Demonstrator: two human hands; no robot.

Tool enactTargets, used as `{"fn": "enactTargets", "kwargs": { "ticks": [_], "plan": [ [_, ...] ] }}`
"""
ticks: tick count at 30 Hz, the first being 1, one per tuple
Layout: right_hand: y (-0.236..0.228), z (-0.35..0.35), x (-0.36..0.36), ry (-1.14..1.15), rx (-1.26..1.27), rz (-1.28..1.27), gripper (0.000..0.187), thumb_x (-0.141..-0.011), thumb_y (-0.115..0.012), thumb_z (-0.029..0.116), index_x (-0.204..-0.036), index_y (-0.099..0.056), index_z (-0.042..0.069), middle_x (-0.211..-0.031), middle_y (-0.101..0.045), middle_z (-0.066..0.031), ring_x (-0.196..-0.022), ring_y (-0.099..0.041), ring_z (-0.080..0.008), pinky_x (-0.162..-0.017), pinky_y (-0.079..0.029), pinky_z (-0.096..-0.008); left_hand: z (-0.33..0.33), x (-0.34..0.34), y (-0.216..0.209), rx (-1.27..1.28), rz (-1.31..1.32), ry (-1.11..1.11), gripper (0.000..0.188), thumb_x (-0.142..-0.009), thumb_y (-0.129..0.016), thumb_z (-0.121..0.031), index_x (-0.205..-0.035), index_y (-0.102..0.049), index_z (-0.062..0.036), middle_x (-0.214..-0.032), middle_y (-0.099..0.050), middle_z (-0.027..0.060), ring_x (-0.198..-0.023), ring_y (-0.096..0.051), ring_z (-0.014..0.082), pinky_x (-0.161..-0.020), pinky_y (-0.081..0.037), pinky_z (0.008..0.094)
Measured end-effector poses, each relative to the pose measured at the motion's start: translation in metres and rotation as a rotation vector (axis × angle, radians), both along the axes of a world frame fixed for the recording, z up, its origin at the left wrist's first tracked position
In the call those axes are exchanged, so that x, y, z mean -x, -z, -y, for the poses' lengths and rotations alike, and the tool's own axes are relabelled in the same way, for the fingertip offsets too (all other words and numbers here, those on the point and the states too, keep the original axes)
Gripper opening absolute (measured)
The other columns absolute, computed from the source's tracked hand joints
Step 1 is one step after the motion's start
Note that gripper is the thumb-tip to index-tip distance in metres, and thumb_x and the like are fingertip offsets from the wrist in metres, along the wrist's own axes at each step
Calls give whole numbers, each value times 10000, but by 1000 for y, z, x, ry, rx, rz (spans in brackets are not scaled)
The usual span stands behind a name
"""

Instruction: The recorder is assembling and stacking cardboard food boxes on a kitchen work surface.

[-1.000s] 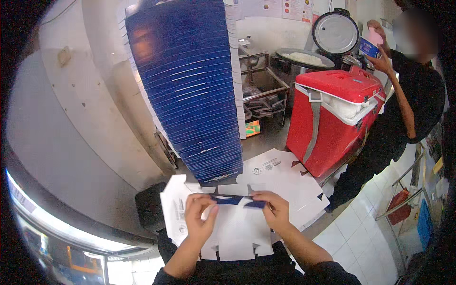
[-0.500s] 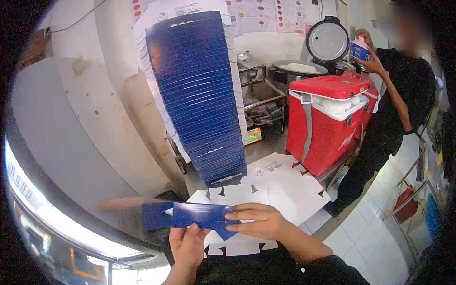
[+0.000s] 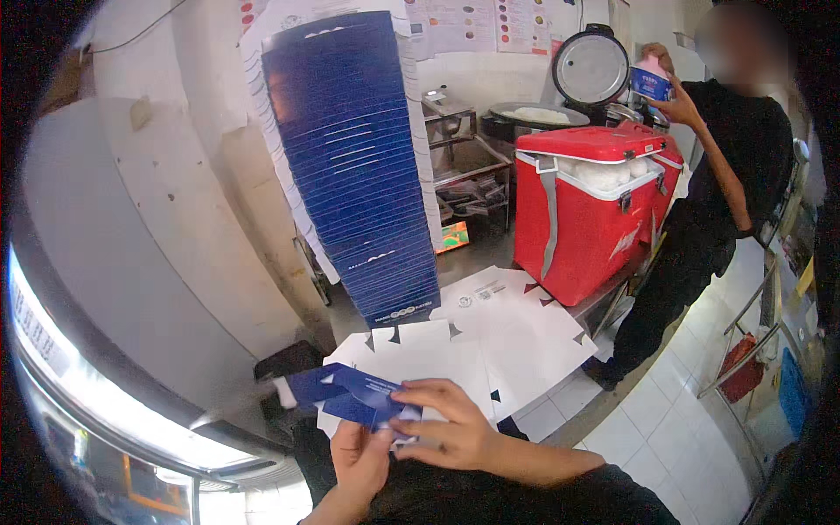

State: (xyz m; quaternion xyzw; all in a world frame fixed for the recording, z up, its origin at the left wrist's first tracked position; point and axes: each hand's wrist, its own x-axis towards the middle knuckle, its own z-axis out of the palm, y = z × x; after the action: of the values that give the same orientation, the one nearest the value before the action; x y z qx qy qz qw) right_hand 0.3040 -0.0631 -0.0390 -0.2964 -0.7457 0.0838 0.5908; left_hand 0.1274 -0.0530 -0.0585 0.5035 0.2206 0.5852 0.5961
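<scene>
A blue cardboard carton (image 3: 354, 392), partly folded and a little blurred, is between my hands at the lower middle. My left hand (image 3: 359, 462) grips its lower edge from beneath. At its right end, my right hand (image 3: 448, 427) has its fingers closed on a flap. The carton's far left end sticks out beyond both hands. Just past it, flat white carton blanks (image 3: 516, 319) with dark notched corners lie spread out. Behind them rises a tall stack of blue cartons (image 3: 350, 175) with white edges.
A red cooler box (image 3: 577, 223) with white bags under its raised lid stands right of the stack. Behind it are a large cooker (image 3: 538, 118) and a metal rack (image 3: 472, 166). A person in black (image 3: 735, 166) at the right holds up a blue-and-pink tub (image 3: 650, 80).
The carton has tilted, its left end now higher and its right end lower. My right hand has shifted left and down. The whole view has turned slightly.
</scene>
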Motion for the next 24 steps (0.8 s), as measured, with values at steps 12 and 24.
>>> {"fn": "enactTargets", "kwargs": {
  "ticks": [12,24],
  "plan": [
    [18,-23,-26,235,183,35,467,-810,-726,203,-1265,-628,170,-1465,-335,-259,-1310,-397,-413,-1061,-352,-481,-7,19,-25,-319,-998,-140,316,-861,-604,42,-1171,-625,-13,-963,-618,199,-825,-626,300,-728,-488,331],
    [23,-43,-14,-65,153,101,281,-784,-747,100,-1048,-653,73,-1320,-506,-185,-1248,-468,-406,-1035,-380,-515,-18,19,-10,-388,-1105,-176,226,-858,-643,-25,-1081,-651,7,-826,-625,159,-756,-633,315,-676,-500,365]
  ]
}}
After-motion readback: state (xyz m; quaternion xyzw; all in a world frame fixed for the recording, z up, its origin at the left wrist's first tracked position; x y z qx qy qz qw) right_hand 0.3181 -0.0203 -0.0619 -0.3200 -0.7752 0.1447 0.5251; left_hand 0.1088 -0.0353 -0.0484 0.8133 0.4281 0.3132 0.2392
